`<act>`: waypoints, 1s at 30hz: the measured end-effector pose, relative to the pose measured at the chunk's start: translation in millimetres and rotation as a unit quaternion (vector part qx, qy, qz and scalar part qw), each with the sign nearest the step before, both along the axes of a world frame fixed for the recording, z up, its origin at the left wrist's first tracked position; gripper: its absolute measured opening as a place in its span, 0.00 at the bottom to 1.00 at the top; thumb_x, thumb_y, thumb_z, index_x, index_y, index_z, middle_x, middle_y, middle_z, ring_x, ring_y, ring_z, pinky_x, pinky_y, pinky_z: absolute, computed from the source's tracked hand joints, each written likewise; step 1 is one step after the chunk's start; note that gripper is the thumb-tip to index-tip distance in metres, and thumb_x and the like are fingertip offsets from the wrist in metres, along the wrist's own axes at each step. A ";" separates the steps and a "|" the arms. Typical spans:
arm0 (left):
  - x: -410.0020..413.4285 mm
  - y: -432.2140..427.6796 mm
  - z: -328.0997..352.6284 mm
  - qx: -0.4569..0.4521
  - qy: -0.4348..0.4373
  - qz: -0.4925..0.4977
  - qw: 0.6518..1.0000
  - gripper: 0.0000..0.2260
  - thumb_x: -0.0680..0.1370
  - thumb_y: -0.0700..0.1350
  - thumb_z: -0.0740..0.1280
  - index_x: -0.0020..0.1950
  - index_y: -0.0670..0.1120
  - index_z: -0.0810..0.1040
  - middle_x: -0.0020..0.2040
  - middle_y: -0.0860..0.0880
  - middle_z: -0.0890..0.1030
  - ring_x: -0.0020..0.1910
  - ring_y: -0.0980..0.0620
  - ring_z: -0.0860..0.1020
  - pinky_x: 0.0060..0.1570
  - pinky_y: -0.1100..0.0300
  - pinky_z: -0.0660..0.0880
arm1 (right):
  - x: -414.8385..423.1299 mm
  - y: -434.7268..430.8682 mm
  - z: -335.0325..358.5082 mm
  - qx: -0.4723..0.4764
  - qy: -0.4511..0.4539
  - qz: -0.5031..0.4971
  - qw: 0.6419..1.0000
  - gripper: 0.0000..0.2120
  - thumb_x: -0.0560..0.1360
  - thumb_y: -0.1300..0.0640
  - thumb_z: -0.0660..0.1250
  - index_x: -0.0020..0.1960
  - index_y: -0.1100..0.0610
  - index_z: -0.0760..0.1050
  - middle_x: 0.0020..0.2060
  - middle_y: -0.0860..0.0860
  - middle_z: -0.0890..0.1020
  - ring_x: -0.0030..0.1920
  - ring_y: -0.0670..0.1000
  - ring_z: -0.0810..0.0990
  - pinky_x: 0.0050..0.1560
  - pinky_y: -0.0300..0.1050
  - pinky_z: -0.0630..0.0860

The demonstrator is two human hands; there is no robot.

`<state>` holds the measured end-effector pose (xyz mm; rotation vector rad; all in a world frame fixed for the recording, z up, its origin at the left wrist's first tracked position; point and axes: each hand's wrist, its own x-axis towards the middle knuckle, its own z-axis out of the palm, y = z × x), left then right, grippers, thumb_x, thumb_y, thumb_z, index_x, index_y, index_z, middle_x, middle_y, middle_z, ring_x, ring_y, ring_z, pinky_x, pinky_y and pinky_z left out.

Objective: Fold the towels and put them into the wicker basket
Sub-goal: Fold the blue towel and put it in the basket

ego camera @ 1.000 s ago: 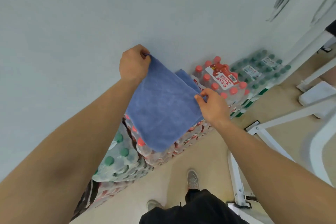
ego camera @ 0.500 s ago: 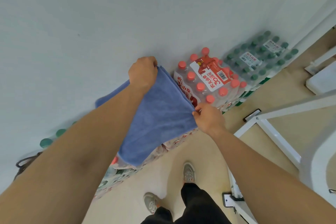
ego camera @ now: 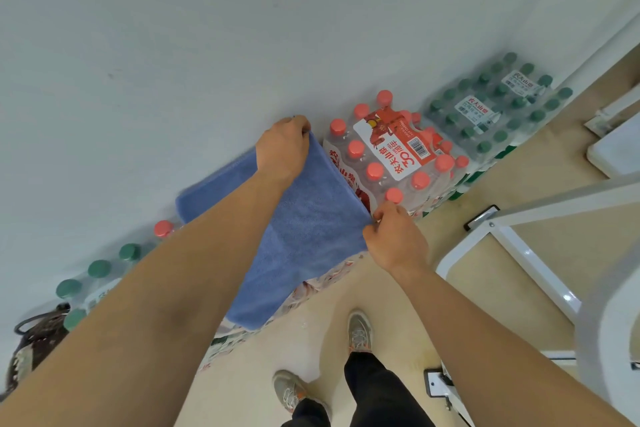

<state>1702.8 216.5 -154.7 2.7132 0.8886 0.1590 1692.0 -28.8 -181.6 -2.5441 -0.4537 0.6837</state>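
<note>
A blue towel (ego camera: 304,236) lies spread over the tops of bottle packs by the wall. My left hand (ego camera: 282,146) grips its far corner near the wall. My right hand (ego camera: 393,237) pinches the near right corner. My left forearm crosses over the towel and hides part of it. A dark woven basket (ego camera: 31,343) shows at the far left edge, mostly hidden by my left arm.
Packs of red-capped water bottles (ego camera: 398,152) and green-capped bottles (ego camera: 495,107) line the white wall (ego camera: 242,28). More green-capped bottles (ego camera: 97,274) stand at left. A white metal frame (ego camera: 519,243) stands on the beige floor at right. My feet are below.
Both hands have lowered the towel from the air onto the bottle packs, and its left part now lies flat beside the wall. The view has tilted down.
</note>
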 end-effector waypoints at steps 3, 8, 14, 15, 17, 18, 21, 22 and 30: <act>-6.0 -4.0 -9.5 -0.070 0.005 -0.021 0.997 0.19 0.80 0.39 0.57 0.70 0.51 0.70 0.56 0.48 0.83 0.53 0.43 0.80 0.51 0.49 0.77 | -2.9 1.3 -4.9 0.033 0.017 0.007 0.999 0.15 0.74 0.56 0.62 0.61 0.54 0.72 0.55 0.51 0.76 0.49 0.56 0.77 0.43 0.49 0.74; -39.5 -13.3 -17.0 -0.141 -0.033 -0.003 0.989 0.27 0.78 0.36 0.57 0.77 0.51 0.63 0.71 0.48 0.73 0.68 0.46 0.72 0.64 0.50 0.71 | -6.0 7.4 -3.7 0.079 0.076 -0.013 0.994 0.13 0.75 0.54 0.61 0.59 0.52 0.72 0.48 0.50 0.80 0.44 0.55 0.79 0.41 0.49 0.74; -94.5 -36.4 -29.7 -0.063 0.029 -0.006 0.998 0.26 0.79 0.52 0.63 0.77 0.48 0.64 0.79 0.48 0.61 0.78 0.48 0.57 0.73 0.48 0.63 | -8.7 11.7 1.6 0.069 0.075 -0.026 0.994 0.06 0.76 0.55 0.62 0.52 0.55 0.71 0.43 0.52 0.79 0.41 0.55 0.78 0.38 0.48 0.73; -101.0 -41.6 -30.5 -0.063 0.027 -0.007 0.998 0.27 0.79 0.53 0.64 0.76 0.48 0.64 0.79 0.48 0.60 0.78 0.47 0.57 0.74 0.48 0.61 | -8.8 10.9 3.9 0.074 0.083 -0.030 0.993 0.05 0.77 0.55 0.62 0.51 0.55 0.71 0.42 0.52 0.79 0.40 0.55 0.78 0.37 0.48 0.71; -113.3 -56.2 -30.1 -0.065 0.017 -0.018 0.998 0.26 0.79 0.54 0.64 0.75 0.48 0.66 0.79 0.47 0.61 0.78 0.47 0.57 0.74 0.48 0.61 | -8.4 8.0 8.3 0.087 0.095 -0.031 0.991 0.05 0.78 0.55 0.63 0.49 0.57 0.72 0.41 0.54 0.79 0.41 0.56 0.77 0.38 0.48 0.71; -119.6 -64.8 -29.1 -0.066 0.008 -0.027 0.997 0.26 0.78 0.54 0.64 0.75 0.48 0.67 0.78 0.48 0.61 0.78 0.47 0.58 0.74 0.48 0.62 | -8.3 6.2 10.8 0.090 0.100 -0.030 0.991 0.06 0.78 0.55 0.64 0.49 0.58 0.72 0.40 0.54 0.79 0.41 0.56 0.77 0.39 0.48 0.71; -138.6 -90.8 -25.5 -0.082 -0.014 -0.052 0.995 0.24 0.77 0.53 0.67 0.72 0.49 0.71 0.77 0.48 0.64 0.76 0.47 0.61 0.71 0.50 0.65 | -7.2 0.4 20.9 0.092 0.105 -0.026 0.990 0.07 0.77 0.54 0.67 0.49 0.58 0.77 0.40 0.54 0.81 0.41 0.56 0.79 0.39 0.46 0.72; -144.0 -98.6 -25.0 -0.092 -0.020 -0.060 0.994 0.24 0.77 0.53 0.68 0.71 0.48 0.72 0.77 0.48 0.65 0.76 0.47 0.62 0.70 0.50 0.66 | -6.7 -1.3 23.7 0.097 0.107 -0.027 0.989 0.06 0.76 0.55 0.68 0.49 0.57 0.78 0.40 0.54 0.82 0.42 0.55 0.80 0.41 0.46 0.73; -159.2 -150.6 -3.7 -0.229 -0.083 -0.070 0.967 0.13 0.72 0.51 0.73 0.56 0.52 0.78 0.54 0.56 0.77 0.54 0.55 0.75 0.51 0.55 0.75 | -9.4 -9.1 42.1 0.191 0.164 -0.079 0.965 0.10 0.71 0.62 0.74 0.42 0.46 0.79 0.41 0.53 0.86 0.43 0.56 0.85 0.46 0.57 0.83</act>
